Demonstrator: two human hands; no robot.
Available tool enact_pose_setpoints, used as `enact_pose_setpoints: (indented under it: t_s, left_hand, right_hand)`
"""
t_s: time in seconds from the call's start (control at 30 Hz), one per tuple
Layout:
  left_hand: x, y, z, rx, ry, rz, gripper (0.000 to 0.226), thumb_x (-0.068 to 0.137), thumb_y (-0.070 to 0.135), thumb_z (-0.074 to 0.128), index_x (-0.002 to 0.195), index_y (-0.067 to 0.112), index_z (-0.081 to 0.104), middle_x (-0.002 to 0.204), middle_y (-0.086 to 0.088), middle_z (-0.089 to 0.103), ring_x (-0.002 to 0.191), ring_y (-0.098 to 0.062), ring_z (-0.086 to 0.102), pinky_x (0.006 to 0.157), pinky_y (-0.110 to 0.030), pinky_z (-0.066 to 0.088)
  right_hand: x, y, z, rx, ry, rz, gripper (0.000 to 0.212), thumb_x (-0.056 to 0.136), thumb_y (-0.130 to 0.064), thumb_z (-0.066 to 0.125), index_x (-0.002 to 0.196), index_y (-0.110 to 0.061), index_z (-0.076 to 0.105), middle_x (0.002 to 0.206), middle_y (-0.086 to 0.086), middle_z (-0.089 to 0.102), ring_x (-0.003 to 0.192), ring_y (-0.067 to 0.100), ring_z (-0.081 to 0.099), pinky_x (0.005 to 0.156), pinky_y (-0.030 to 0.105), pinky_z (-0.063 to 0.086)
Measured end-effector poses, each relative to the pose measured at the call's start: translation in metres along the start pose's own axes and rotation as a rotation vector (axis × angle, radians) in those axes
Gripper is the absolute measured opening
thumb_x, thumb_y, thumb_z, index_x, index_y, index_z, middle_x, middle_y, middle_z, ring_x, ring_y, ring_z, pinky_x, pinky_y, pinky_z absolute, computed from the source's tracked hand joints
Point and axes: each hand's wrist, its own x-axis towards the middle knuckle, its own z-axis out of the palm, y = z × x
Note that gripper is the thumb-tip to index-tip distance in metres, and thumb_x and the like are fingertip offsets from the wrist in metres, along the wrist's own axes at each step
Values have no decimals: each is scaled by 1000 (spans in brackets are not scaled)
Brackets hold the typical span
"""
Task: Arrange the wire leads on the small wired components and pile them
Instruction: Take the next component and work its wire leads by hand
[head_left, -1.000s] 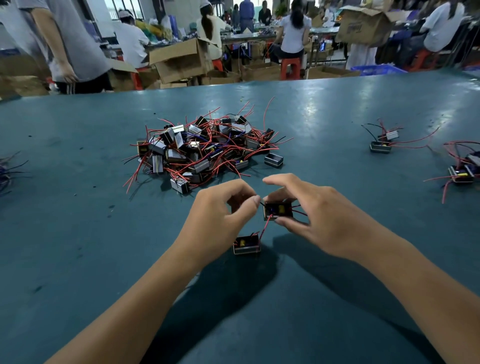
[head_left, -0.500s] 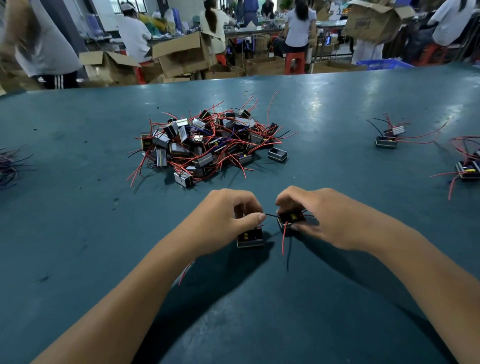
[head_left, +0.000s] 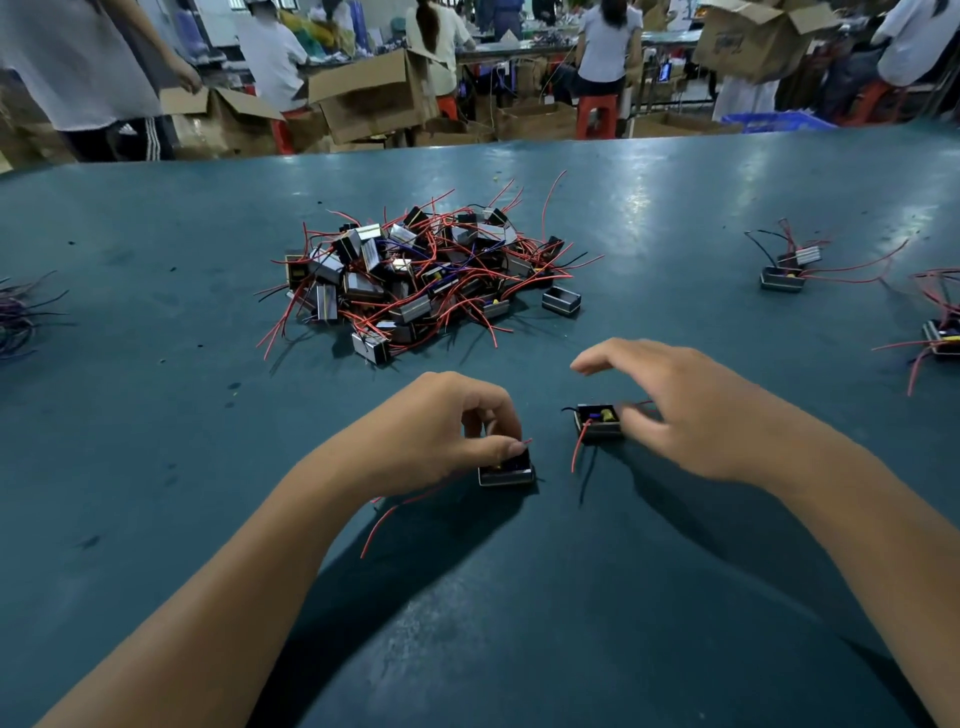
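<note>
Two small wired components sit on the tabletop toward its near edge, just apart from each other. The left hand (head_left: 457, 431) curls its fingers and thumb round the left component (head_left: 506, 472), whose red lead (head_left: 395, 512) trails back toward the near edge. The right hand (head_left: 691, 405) is spread, fingers loose, its thumb blurred beside the right component (head_left: 597, 423); whether it touches is unclear.

These look light, hard little boxes that would slide easily on the smooth tabletop, so pinching the body by its side walls seems safest. The leads appear thin and springy, likely to snag; they should be bent gently near their roots.

Farther toward the middle lies the main pile (head_left: 421, 275), a tangle of red wires. More components (head_left: 784, 270) lie near the right edge, and loose dark wires (head_left: 21, 317) at the left edge. Nothing stands between hands and pile.
</note>
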Motion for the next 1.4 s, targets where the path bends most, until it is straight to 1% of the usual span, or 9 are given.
enact_pose_setpoints:
  t_s: [0.1, 0.17, 0.27, 0.4, 0.53, 0.73, 0.97, 1.23, 1.4]
  left_hand:
    - [1, 0, 1, 18, 18, -10, 7, 93, 30, 71, 88, 24, 73, 77, 3, 68, 72, -13, 60, 66, -27, 45]
    - [1, -1, 0, 33, 23, -28, 7, 94, 27, 69, 89, 23, 73, 77, 2, 69, 72, -15, 60, 65, -29, 45]
    - [1, -2, -1, 42, 10, -39, 8, 94, 26, 68, 87, 25, 71, 77, 2, 69, 72, -14, 60, 65, -28, 44]
    - [1, -2, -1, 18, -1, -31, 8, 93, 24, 68, 86, 25, 71, 73, 5, 68, 64, -8, 56, 59, -21, 40]
    - [0, -3, -2, 0, -10, -29, 12, 93, 23, 69, 82, 29, 70, 68, 12, 65, 60, -2, 52, 57, -15, 37]
    - [2, -2, 1, 53, 27, -55, 9, 94, 24, 69, 85, 25, 70, 71, 6, 67, 64, -7, 57, 59, -22, 42]
    - [6, 6, 17, 143, 157, -109, 12, 89, 29, 74, 82, 25, 64, 66, 12, 58, 61, -1, 51, 55, -21, 35]
    - [3, 13, 25, 152, 186, -79, 4, 88, 21, 73, 90, 23, 76, 68, 13, 63, 63, -2, 54, 61, -18, 43]
    - [2, 14, 24, 150, 200, -59, 4, 86, 22, 73, 83, 25, 74, 65, 15, 61, 63, 1, 55, 61, -17, 42]
  right_hand:
    - [-1, -15, 3, 78, 221, -69, 30, 92, -7, 56, 116, -24, 62, 116, -12, 61, 110, 3, 50, 85, 7, 35]
    - [0, -25, 11, 57, 258, -144, 22, 91, -5, 59, 108, -16, 66, 112, -5, 65, 112, 13, 53, 92, 19, 40]
    - [1, -34, 25, -24, 238, -243, 13, 90, -10, 64, 102, -13, 67, 113, 0, 66, 113, 21, 55, 100, 35, 39]
    - [3, -40, 39, -66, 203, -250, 16, 91, -31, 63, 98, -17, 68, 112, -2, 65, 113, 20, 54, 100, 36, 39]
    - [6, -39, 43, -98, 220, -223, 10, 89, -25, 68, 93, -16, 66, 106, -1, 65, 109, 24, 57, 97, 39, 42]
    - [4, -36, 39, -96, 160, -297, 10, 88, -26, 60, 90, -17, 66, 107, -2, 64, 108, 23, 55, 95, 37, 41]
    - [4, -35, 38, -73, 144, -347, 11, 87, -23, 71, 91, -13, 68, 108, 3, 65, 106, 26, 58, 94, 42, 45]
    - [5, -26, 25, 146, 19, -224, 14, 88, -29, 74, 100, -21, 71, 113, -11, 65, 110, 9, 56, 95, 20, 40]
    - [6, -16, 16, 347, 244, 33, 19, 94, -12, 62, 103, -28, 66, 102, -19, 69, 101, -5, 62, 78, 5, 43]
